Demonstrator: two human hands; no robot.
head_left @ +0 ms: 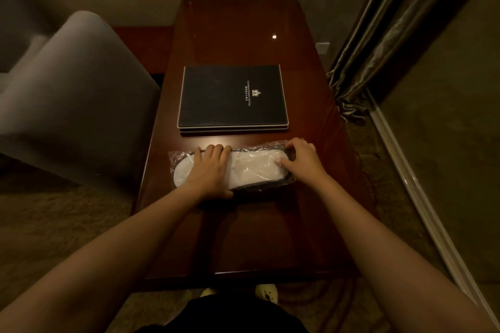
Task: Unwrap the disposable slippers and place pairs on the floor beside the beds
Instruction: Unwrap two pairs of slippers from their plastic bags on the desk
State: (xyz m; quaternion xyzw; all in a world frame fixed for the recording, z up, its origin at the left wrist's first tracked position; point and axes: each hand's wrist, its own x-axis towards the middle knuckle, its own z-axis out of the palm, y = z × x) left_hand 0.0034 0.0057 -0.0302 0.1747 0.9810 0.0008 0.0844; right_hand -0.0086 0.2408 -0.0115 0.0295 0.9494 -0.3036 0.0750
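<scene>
Still wrapped, white slippers (251,167) in crinkled clear plastic, dark sole edge

Bare forearms, dark clothing, pale clogs

Both forearms (151,227) run up from the lower corners of the frame unsleeved, with no watch or rings visible on the left hand (209,173) or right hand (300,161). Black clothing (224,313) fills bottom centre, above it pale perforated clogs (266,292).

Dim room: glossy wooden table (243,35), grey armchair (75,94) left, curtain (384,35) right
</scene>
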